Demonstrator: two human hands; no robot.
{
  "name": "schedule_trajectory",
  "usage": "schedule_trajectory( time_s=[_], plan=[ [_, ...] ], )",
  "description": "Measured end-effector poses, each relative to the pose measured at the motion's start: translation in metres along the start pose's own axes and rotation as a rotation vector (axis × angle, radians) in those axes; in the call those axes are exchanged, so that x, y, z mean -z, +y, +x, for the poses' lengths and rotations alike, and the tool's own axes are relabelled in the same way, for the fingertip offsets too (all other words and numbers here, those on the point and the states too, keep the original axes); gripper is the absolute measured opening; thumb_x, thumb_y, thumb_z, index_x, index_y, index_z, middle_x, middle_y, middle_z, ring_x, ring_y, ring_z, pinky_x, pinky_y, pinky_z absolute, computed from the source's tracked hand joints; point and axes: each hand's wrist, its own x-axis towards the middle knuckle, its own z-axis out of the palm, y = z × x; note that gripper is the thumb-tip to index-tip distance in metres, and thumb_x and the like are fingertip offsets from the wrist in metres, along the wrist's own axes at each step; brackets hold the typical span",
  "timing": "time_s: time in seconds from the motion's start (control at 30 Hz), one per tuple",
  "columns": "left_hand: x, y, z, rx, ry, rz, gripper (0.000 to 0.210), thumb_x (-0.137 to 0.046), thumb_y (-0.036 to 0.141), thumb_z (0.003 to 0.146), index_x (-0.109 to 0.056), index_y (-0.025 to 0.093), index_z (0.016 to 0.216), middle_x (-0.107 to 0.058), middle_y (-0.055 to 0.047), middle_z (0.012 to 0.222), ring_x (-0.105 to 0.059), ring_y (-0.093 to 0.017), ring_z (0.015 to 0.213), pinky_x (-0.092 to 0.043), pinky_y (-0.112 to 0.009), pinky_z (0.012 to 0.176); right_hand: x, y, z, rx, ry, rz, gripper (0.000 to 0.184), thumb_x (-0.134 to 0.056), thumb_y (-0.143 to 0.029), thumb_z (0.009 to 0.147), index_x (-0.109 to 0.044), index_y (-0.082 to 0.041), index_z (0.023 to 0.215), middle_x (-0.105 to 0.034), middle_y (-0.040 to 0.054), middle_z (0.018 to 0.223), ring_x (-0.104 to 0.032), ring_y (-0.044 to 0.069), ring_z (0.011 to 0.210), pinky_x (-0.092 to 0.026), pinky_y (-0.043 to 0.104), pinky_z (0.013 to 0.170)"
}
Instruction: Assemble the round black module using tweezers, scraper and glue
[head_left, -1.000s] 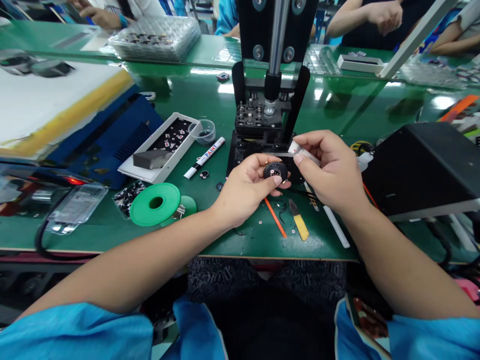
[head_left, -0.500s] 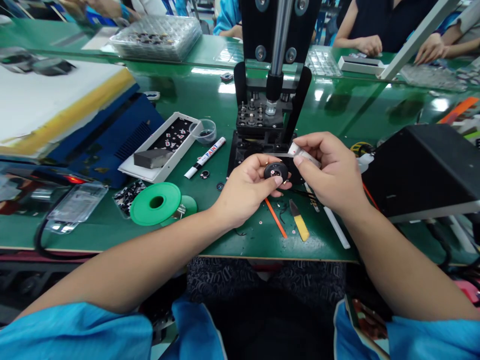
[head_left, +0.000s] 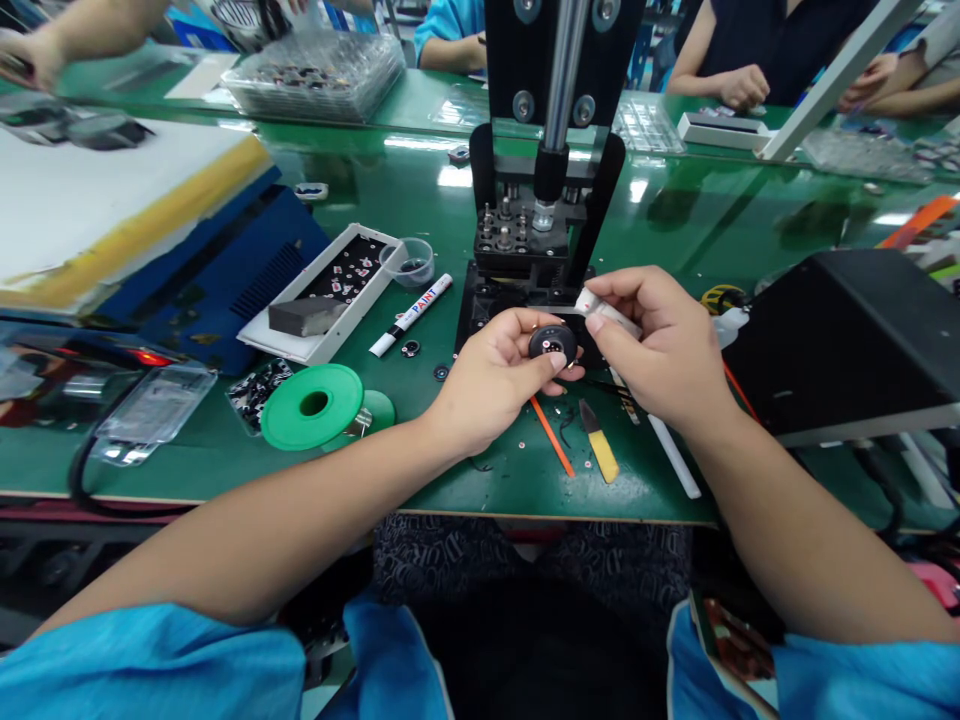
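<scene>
My left hand (head_left: 501,372) is closed around a round black watch-like case (head_left: 553,342), its thumb on the face, where small light dots show. Just to the right, my right hand (head_left: 660,345) pinches a small white piece (head_left: 589,300) between thumb and fingers; its kind I cannot make out. The two hands are close together but apart. Behind them stands a black press (head_left: 517,235) with a metal rod. Below the hands lie an orange stick (head_left: 552,436), a yellow-handled blade (head_left: 600,447) and a white stick (head_left: 673,457).
A white tray (head_left: 322,345) with small parts, a clear cup (head_left: 411,264), a paint marker (head_left: 411,316) and a green spool (head_left: 304,408) lie to the left. A blue box machine (head_left: 247,240) stands farther left, a black box (head_left: 847,340) to the right. Co-workers sit across.
My hands and what they hold look almost unchanged. At the far left, a co-worker's arm has reached out over the bench.
</scene>
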Motion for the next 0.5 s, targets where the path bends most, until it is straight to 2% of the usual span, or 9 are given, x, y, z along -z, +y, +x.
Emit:
schedule_trajectory(
  time_s=[0.33, 0.5],
  plan=[
    [-0.0012, 0.004, -0.0015, 0.018, 0.033, 0.019, 0.03, -0.086, 0.015, 0.093, -0.067, 0.016, 0.115, -0.081, -0.002, 0.096, -0.086, -0.015, 0.082, -0.062, -0.018, 0.064, 0.0005, -0.0019, 0.0005, 0.018, -0.009, -0.012, 0.019, -0.068, -0.023, 0.095, -0.076, -0.028, 0.112, -0.076, 0.0044, 0.107, -0.071, 0.025, 0.095, -0.06, 0.047, 0.091],
    [-0.0023, 0.0064, -0.0026, 0.038, 0.055, 0.027, 0.016, -0.077, 0.023, 0.102, -0.067, 0.017, 0.112, -0.084, -0.004, 0.094, -0.083, -0.014, 0.075, -0.06, -0.019, 0.063, 0.0008, -0.0043, -0.0002, -0.001, -0.024, -0.07, 0.018, -0.068, -0.025, 0.095, -0.076, -0.029, 0.111, -0.077, 0.004, 0.107, -0.072, 0.026, 0.097, -0.062, 0.048, 0.095]
  ],
)
